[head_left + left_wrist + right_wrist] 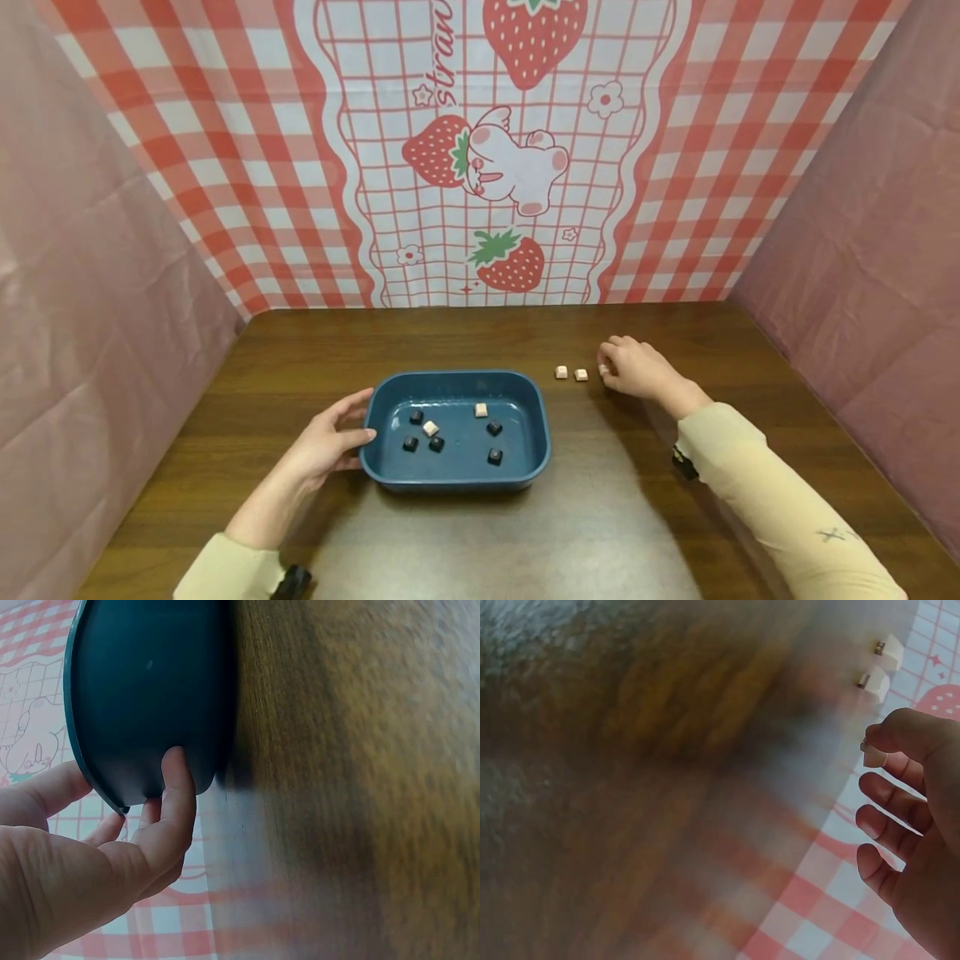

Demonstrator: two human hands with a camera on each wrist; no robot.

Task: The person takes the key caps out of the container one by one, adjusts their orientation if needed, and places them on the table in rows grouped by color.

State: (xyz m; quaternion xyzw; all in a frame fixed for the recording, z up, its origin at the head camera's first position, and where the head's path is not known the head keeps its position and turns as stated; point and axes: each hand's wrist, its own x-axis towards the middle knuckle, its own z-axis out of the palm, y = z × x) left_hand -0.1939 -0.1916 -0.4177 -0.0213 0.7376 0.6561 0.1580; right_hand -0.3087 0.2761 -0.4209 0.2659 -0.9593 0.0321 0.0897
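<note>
My left hand (326,437) grips the left end of a blue rectangular bin (450,385), thumb over the rim and other fingers against the outer wall. In the bin lie several black keycaps (495,457) and two cream keycaps, one near the middle (431,428) and one towards the back right (481,410). To the right of the bin, my right hand (637,368) pinches a cream keycap (874,757) between thumb and index finger, its other fingers loosely bent. Two more cream keycaps, a left one (562,372) and a right one (581,375), sit on the table between that hand and the bin.
The brown wooden table (585,525) carries everything. A red checked strawberry cloth (285,167) hangs along its back edge. Pink cloths hang at the left side (97,333) and the right side (862,275).
</note>
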